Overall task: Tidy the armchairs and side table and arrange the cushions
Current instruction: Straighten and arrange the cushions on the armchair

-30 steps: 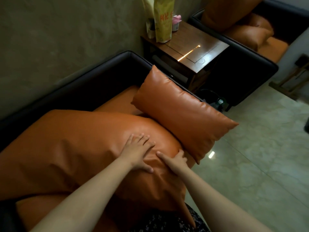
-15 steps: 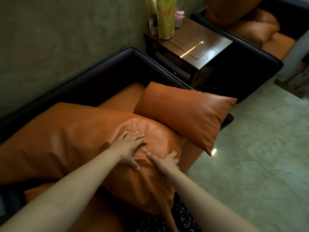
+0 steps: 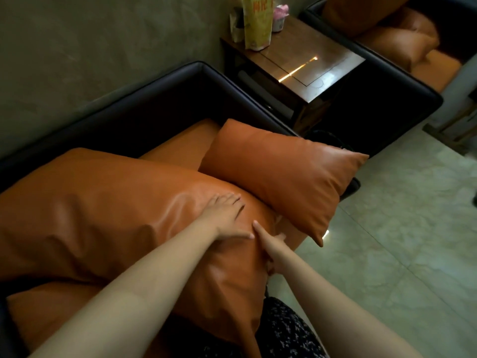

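— The left hand (image 3: 224, 213): flat, fingers straight and together, palm down on the large cushion (image 3: 103, 208).
— And the right hand (image 3: 271, 250)?
— Clamped on that cushion's right edge. Thumb on the top face, fingers gone round the edge (mostly hidden from where I stand).
— Where does the cushion sit?
— Lying across the near armchair (image 3: 160, 99), which has a dark frame and an orange seat. It covers most of the seat and overhangs the front, toward the person's dark patterned clothing (image 3: 289, 332).
— Second one?
— The small cushion (image 3: 284, 174), same orange, touching the large one's far-right side. It leans over the chair's right arm, one corner pointing out above the floor (image 3: 387, 241).
— Beyond that?
— A wooden tabletop (image 3: 317, 60) between the two chairs. A yellow bag (image 3: 258, 21) stands upright at its back edge by the wall, a small pink-topped container (image 3: 280, 12) just beside it. Then the far armchair (image 3: 400, 99), with orange cushions (image 3: 402, 45) piled in it.
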A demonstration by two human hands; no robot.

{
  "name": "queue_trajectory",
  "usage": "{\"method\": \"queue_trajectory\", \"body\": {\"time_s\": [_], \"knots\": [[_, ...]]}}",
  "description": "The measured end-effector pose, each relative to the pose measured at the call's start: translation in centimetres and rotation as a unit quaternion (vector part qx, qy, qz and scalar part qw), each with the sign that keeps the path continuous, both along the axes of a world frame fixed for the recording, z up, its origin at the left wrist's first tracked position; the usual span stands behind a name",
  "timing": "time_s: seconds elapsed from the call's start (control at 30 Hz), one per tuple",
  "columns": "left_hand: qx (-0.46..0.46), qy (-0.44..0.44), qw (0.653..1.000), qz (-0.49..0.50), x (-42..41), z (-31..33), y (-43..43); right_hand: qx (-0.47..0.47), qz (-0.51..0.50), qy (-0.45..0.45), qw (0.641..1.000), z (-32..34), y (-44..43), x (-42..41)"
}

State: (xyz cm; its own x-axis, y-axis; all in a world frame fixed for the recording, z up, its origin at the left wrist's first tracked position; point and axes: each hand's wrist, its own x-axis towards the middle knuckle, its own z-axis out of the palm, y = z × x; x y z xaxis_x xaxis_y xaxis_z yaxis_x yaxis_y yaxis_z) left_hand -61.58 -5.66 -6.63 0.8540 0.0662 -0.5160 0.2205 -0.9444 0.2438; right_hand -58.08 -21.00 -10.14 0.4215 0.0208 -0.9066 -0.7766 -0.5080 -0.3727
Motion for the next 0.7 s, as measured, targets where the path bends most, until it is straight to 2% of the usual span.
{"method": "queue_trajectory", "body": {"time_s": [0.13, 0.23, 0.37, 0.5, 0.7], "knots": [[-0.068, -0.059, 0.994, 0.061, 2.4, -0.8, -0.2, 0.004, 0.034, 0.027, 0.999, -1.1, -0.1, 0.3], [-0.091, -0.11, 0.988, 0.05, 4.5, -1.0, -0.8, 0.022, 0.033, 0.042, 0.998, -1.8, -0.3, 0.6], [-0.103, -0.128, 0.985, 0.049, 7.2, -0.8, -1.8, 0.05, 0.034, 0.06, 0.996, -2.4, -0.4, 1.7], [-0.131, -0.132, 0.979, 0.08, 9.7, -0.7, -2.6, 0.073, -0.006, 0.068, 0.995, -3.1, -0.1, 2.7], [-0.081, -0.152, 0.98, 0.1, 10.1, -0.8, -4.1, 0.033, 0.016, 0.038, 0.999, -2.9, 0.3, 1.5]]}}
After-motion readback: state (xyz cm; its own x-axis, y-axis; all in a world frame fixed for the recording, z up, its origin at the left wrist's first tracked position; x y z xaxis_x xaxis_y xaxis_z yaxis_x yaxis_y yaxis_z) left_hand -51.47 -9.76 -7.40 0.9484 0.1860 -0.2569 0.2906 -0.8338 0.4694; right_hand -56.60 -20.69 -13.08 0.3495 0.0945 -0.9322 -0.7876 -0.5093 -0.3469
